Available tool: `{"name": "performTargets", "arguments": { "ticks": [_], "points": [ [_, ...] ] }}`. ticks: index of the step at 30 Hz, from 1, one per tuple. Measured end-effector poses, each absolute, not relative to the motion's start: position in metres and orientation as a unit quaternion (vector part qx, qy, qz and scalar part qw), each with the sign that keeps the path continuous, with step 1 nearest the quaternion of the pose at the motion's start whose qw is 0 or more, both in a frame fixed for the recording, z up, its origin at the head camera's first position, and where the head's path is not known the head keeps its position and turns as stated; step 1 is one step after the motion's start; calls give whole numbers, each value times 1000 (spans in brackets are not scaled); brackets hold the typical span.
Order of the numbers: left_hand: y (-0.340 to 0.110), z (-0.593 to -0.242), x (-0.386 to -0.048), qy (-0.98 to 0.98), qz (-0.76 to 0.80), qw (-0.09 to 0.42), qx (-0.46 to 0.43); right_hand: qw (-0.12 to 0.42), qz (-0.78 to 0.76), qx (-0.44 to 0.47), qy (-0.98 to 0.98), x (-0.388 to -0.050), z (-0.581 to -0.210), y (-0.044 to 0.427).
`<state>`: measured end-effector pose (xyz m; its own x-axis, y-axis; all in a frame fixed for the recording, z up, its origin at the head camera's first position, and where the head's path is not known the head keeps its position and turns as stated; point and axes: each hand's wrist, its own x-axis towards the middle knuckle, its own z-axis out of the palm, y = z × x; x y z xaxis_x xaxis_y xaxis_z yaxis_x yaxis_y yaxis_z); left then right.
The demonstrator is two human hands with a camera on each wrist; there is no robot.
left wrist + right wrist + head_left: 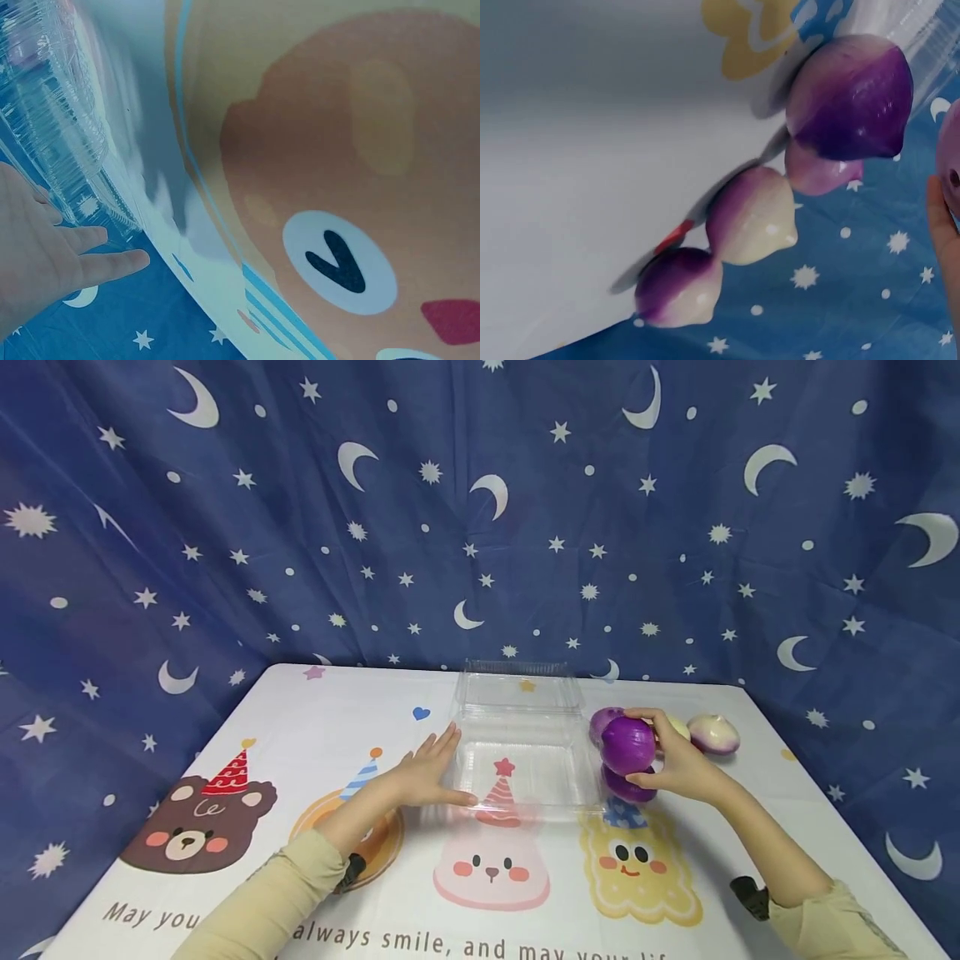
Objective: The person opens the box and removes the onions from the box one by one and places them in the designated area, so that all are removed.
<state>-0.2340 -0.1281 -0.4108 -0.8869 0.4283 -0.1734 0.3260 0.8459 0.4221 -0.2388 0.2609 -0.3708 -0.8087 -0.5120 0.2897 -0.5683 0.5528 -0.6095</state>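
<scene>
A purple onion point(628, 745) is held up in my right hand point(681, 766), thumb below and fingers above and behind it. In the right wrist view, only part of this onion point(950, 154) shows at the right edge. A clear plastic box point(540, 807) stands open at the table's middle, its lid point(517, 692) folded back. My left hand point(426, 775) spreads its fingers along the box's left side, thumb at the front corner. The left wrist view shows the fingers straight beside the ribbed plastic wall point(56, 112); firm contact is hard to tell.
Right of the box lie more onions: a dark purple one point(627, 788) under the held one, a lighter purple one point(604, 720) behind, and two purple-and-cream ones, the outer onion point(714, 734) farthest right. A white printed tablecloth point(337, 702) ends at a blue star-patterned curtain point(420, 527).
</scene>
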Motion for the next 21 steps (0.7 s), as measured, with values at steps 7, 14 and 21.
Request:
{"name": "performTargets", "arguments": {
  "ticks": [7, 14, 21],
  "points": [
    [-128, -411, -236, 950, 198, 134, 200, 97, 316, 312, -891, -230, -376, 280],
    [-129, -410, -236, 949, 205, 135, 196, 120, 306, 302, -895, -234, -382, 297],
    [-128, -410, -235, 949, 210, 136, 191, 110, 294, 263, -912, -234, -379, 311]
  ]
}}
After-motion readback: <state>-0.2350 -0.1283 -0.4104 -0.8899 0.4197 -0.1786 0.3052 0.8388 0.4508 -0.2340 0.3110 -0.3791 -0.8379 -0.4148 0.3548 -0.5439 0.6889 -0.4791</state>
